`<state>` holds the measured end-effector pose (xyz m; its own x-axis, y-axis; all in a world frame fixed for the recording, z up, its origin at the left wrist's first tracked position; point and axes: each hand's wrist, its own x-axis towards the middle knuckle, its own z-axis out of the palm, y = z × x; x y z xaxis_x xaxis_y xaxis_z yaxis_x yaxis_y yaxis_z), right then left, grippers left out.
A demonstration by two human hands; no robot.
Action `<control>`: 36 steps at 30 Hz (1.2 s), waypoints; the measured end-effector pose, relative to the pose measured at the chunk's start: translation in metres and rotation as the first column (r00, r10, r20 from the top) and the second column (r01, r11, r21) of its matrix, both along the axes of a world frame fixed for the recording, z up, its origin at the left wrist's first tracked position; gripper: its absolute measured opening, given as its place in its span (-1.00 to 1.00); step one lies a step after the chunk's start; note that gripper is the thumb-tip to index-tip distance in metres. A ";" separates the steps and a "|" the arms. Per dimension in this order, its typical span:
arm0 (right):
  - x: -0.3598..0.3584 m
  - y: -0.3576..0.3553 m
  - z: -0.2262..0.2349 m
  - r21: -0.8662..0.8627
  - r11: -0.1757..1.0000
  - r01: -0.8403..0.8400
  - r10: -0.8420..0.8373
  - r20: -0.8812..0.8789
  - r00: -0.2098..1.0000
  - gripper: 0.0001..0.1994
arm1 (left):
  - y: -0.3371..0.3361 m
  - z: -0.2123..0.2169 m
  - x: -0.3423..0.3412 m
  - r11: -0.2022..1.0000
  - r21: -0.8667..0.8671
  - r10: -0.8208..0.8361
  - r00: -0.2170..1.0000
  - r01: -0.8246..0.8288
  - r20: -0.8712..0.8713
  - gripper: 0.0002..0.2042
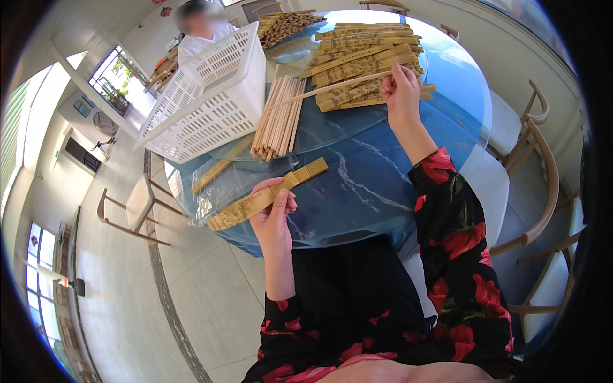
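My left hand (274, 214) is closed on a flat golden-brown paper chopstick sleeve (237, 210) with dark printing, above the near edge of the table. Farther off to the right, my right hand (403, 96) pinches one end of pale wooden chopsticks (341, 87); whether it is one stick or a pair I cannot tell. Their other end reaches left over a bundle of bare wooden chopsticks (281, 118). Just beyond my right hand lies a large heap of printed paper sleeves (364, 51), some of which look filled.
The round blue marbled table (370, 179) has a glass turntable. A white slatted plastic basket (204, 121) stands at the left, with another sleeve (214, 175) near it. More brown bundles (287, 27) lie far back. A person (201, 35) sits beyond the basket. Wooden chairs (539, 185) surround the table.
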<state>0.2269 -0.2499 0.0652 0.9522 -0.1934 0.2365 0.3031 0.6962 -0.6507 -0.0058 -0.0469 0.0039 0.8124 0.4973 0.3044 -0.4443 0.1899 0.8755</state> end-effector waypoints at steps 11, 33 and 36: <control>0.009 -0.001 -0.010 0.013 0.950 -0.313 0.313 -0.038 0.949 -0.77 | 0.001 0.000 0.001 0.998 -0.046 0.033 0.999 -0.031 0.029 -0.79; 0.002 -0.006 -0.005 -0.018 0.932 -0.362 0.362 -0.008 0.932 -0.80 | -0.002 -0.001 0.003 0.996 -0.083 0.049 0.997 -0.043 0.062 -0.78; 0.003 -0.005 -0.009 -0.039 0.914 -0.403 0.404 0.011 0.915 -0.78 | -0.002 -0.001 0.003 0.995 -0.090 0.052 0.997 -0.046 0.065 -0.78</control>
